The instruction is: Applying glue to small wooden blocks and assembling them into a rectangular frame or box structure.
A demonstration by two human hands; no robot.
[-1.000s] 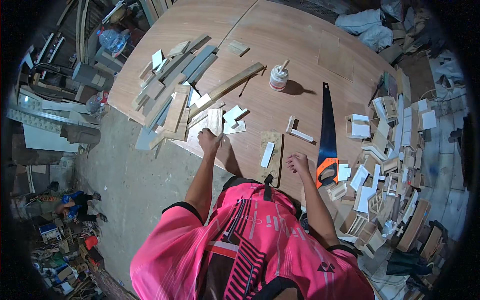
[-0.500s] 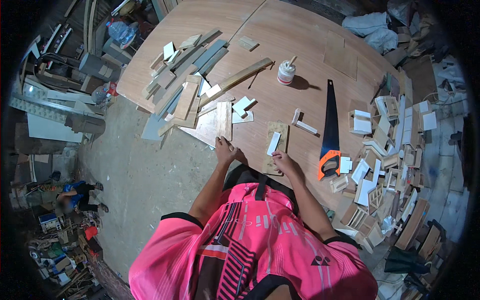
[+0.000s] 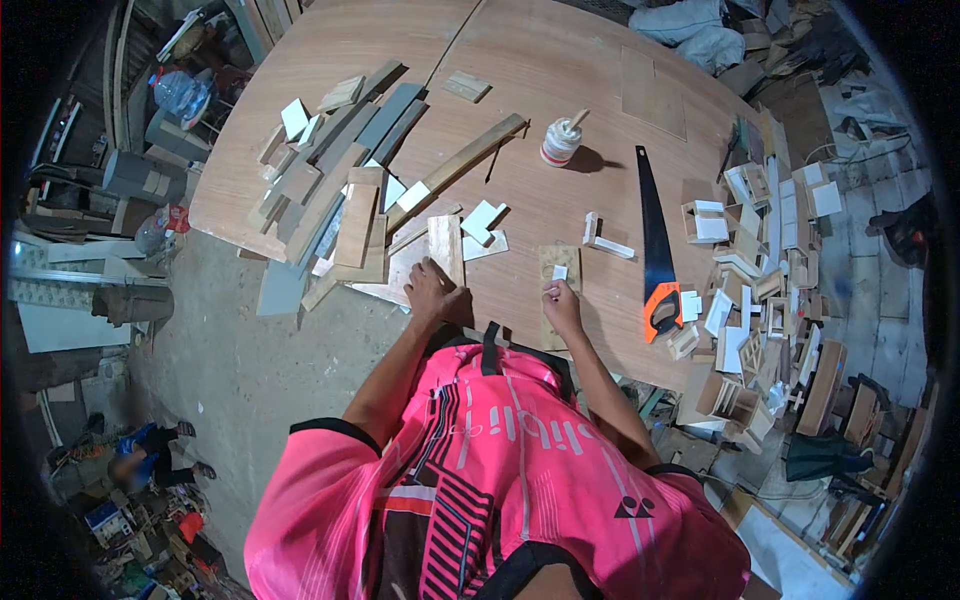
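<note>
My right hand (image 3: 563, 305) is closed round a small white strip (image 3: 560, 272), whose far end sticks out beyond the fingers. Under it lies a flat wooden block (image 3: 549, 332) near the table's front edge; whether the strip touches the block I cannot tell. My left hand (image 3: 437, 296) rests with fingers stretched out on the near end of a pale wooden board (image 3: 446, 245). Just beyond that board are white cut pieces (image 3: 484, 221). A small L-shaped joined piece (image 3: 606, 240) lies to the right of the block.
A handsaw (image 3: 656, 250) with an orange handle lies at the right. Farther back stands a white glue jar (image 3: 561, 142) with a stick in it. Wooden strips (image 3: 345, 150) are piled at the left, and small box-like wooden pieces (image 3: 708, 222) crowd the right edge.
My right hand has closed farther over the white strip, so less of it shows. My left hand has slid up onto the pale board. The whole view has shifted a little.
</note>
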